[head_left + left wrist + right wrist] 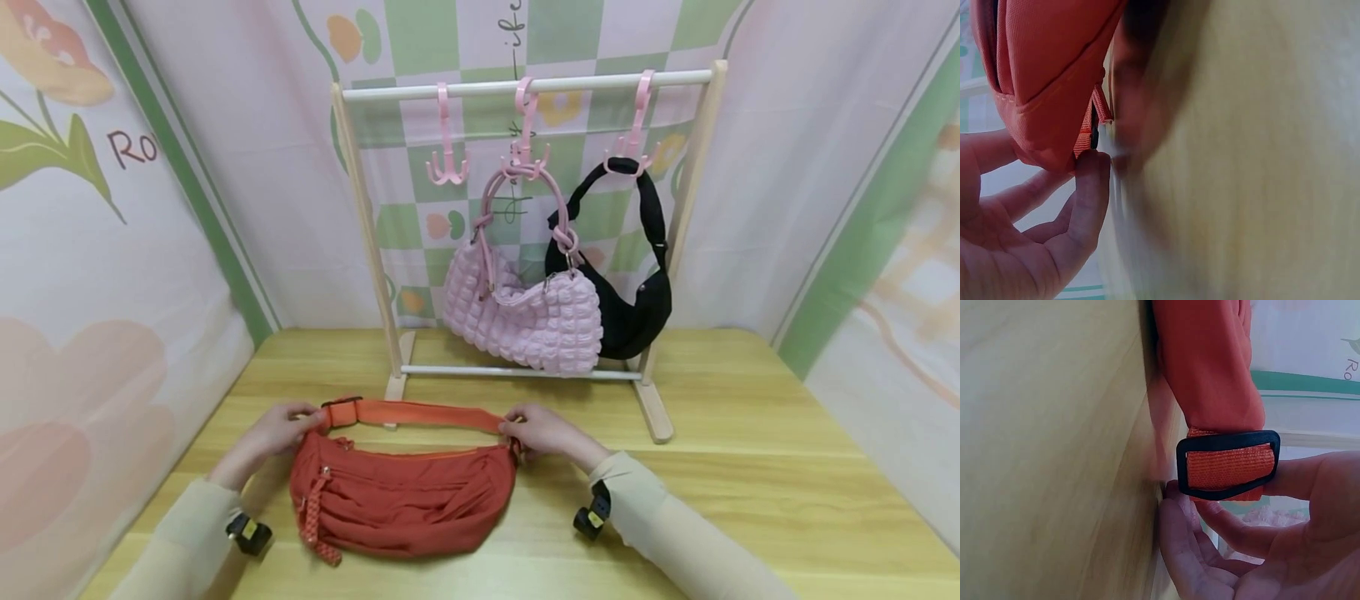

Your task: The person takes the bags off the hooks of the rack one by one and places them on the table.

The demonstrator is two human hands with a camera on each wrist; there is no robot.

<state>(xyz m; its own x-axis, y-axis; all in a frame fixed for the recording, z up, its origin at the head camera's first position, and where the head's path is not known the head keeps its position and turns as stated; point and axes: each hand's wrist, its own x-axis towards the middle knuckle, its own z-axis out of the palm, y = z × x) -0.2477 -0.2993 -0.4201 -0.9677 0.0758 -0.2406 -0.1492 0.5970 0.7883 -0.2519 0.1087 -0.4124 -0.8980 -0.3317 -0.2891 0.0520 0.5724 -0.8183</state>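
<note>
Left hand pinching one end, crescent-shaped brick-red fabric bag between, right hand pinching the other.
On the yellow wood-grain worktop, soft creases cross the limp body below a flat orange webbing strap; at right sits a rectangular black buckle. Even tension from both sides should best keep the strap untwisted.

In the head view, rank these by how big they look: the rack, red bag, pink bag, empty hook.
1. Rack
2. Red bag
3. Pink bag
4. Empty hook
The red bag is nearer the camera, so the bags' real order is unsure.
</note>
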